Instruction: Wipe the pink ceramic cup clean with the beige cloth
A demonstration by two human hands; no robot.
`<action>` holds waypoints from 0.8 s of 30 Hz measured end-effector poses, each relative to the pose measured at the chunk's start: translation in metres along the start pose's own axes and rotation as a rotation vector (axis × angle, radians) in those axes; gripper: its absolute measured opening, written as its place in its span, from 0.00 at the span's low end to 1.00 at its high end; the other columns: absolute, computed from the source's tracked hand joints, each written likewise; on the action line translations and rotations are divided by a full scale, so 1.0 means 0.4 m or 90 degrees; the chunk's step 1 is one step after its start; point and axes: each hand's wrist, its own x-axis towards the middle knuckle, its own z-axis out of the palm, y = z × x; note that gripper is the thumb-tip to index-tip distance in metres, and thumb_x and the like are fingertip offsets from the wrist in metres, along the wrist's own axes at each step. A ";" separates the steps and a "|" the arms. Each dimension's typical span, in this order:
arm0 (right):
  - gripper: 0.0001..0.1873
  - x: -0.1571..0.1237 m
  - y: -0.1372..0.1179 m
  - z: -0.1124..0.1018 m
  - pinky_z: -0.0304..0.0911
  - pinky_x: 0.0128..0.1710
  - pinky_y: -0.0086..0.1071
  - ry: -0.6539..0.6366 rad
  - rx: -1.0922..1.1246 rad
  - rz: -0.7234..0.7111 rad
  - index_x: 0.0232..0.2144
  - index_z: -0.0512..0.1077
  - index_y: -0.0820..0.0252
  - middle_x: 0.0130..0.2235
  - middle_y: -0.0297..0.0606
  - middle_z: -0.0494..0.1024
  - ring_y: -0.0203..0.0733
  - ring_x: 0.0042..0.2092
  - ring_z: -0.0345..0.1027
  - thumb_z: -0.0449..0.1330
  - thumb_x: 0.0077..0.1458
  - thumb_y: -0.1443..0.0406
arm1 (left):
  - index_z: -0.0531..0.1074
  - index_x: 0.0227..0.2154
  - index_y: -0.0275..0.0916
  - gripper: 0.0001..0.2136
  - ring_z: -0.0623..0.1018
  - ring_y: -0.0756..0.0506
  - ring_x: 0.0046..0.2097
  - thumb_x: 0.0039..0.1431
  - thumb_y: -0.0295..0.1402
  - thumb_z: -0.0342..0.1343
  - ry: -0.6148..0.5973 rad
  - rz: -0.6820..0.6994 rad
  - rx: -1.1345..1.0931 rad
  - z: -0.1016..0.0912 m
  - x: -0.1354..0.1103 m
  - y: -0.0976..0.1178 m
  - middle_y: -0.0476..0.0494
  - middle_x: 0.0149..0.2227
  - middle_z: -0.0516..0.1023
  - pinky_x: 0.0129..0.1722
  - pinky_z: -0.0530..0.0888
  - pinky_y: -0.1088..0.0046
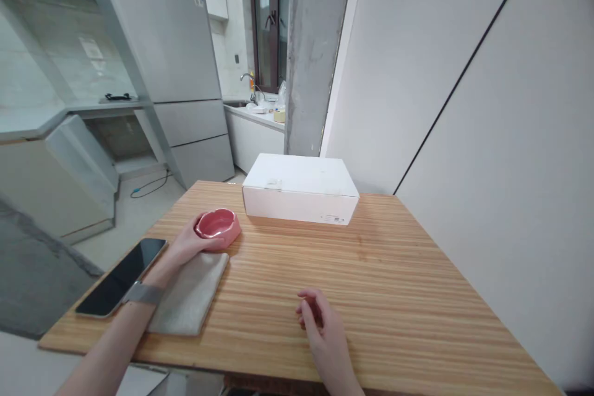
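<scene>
My left hand (197, 241) is closed on the side of a pink bowl (229, 234) with a wavy rim, thumb at the near side and fingers around the left edge. The bowl is upright at the table's left side, and its inside is partly visible. Under my left wrist, which wears a grey band, lies a folded grey cloth (185, 303). My right hand (322, 322) rests near the front middle of the table. Its fingers are loosely curled, thumb apart from them, and I see nothing held there.
A white box (297, 201) lies at the table's far edge. To the left of the cloth is a phone (123, 278) with a dark screen. The wood-grain table (394, 297) borders a white wall on the right. Beyond it stand a fridge (162, 43) and a sink counter.
</scene>
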 end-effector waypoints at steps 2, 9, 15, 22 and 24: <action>0.17 0.001 0.000 0.000 0.68 0.32 0.30 0.005 -0.002 -0.010 0.39 0.74 0.57 0.32 0.40 0.78 0.43 0.34 0.74 0.53 0.60 0.52 | 0.67 0.53 0.40 0.40 0.77 0.36 0.52 0.32 0.42 0.73 -0.010 0.027 -0.011 0.021 -0.010 0.017 0.39 0.51 0.77 0.52 0.73 0.59; 0.19 0.001 0.005 0.000 0.69 0.33 0.31 0.002 0.024 -0.015 0.40 0.73 0.58 0.31 0.40 0.77 0.43 0.33 0.73 0.53 0.60 0.51 | 0.69 0.50 0.37 0.35 0.78 0.37 0.50 0.34 0.37 0.73 -0.060 0.058 -0.147 0.225 -0.067 0.129 0.38 0.48 0.79 0.52 0.72 0.58; 0.22 0.001 0.012 -0.002 0.68 0.32 0.31 0.006 0.061 0.008 0.40 0.73 0.58 0.30 0.39 0.76 0.42 0.32 0.72 0.54 0.59 0.47 | 0.68 0.51 0.39 0.36 0.77 0.39 0.51 0.33 0.32 0.73 -0.150 0.137 -0.194 0.381 -0.084 0.194 0.40 0.50 0.77 0.52 0.72 0.62; 0.22 0.002 0.032 0.007 0.69 0.31 0.30 0.015 0.090 -0.006 0.40 0.74 0.58 0.29 0.38 0.75 0.41 0.30 0.71 0.55 0.59 0.47 | 0.68 0.51 0.40 0.37 0.76 0.39 0.51 0.33 0.30 0.73 -0.156 0.175 -0.190 0.451 -0.061 0.204 0.41 0.51 0.77 0.52 0.70 0.63; 0.21 0.001 0.035 0.013 0.68 0.31 0.30 0.045 0.099 -0.016 0.39 0.75 0.58 0.29 0.37 0.75 0.41 0.30 0.71 0.55 0.59 0.48 | 0.68 0.51 0.40 0.38 0.76 0.39 0.51 0.32 0.30 0.74 -0.157 0.178 -0.186 0.457 -0.059 0.201 0.40 0.51 0.77 0.52 0.70 0.62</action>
